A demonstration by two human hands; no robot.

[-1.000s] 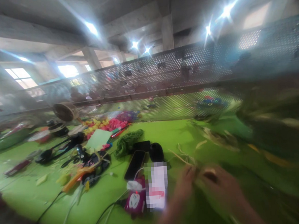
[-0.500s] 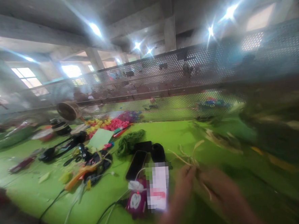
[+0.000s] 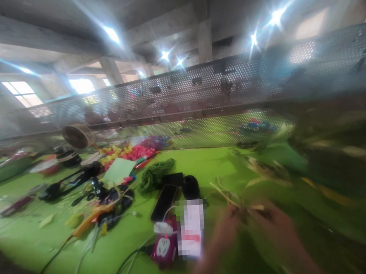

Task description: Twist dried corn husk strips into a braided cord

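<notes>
Pale, straw-like strips (image 3: 226,195), perhaps dried husk, stick up from between my two hands. My left hand (image 3: 228,222) is closed around their lower ends, fingers pinched together. Close beside it on the right, my right hand (image 3: 273,220) pinches a strip whose light end shows at the fingertips. Both hands are blurred, and part of the bundle is hidden behind the fingers. More dry, pale leaves (image 3: 267,169) lie on the green table (image 3: 203,160) beyond my right hand.
Left of my hands are a lit phone (image 3: 191,229), a purple power socket (image 3: 163,250), a dark phone (image 3: 164,202) and a black round object (image 3: 190,187). Green yarn (image 3: 156,174), an orange-handled tool (image 3: 90,219) and cables lie farther left. A perforated metal screen (image 3: 183,95) stands behind.
My right hand has shifted slightly up and away from my left, and the strip in its fingers now points sideways. The view has turned slightly, moving the table things left.
</notes>
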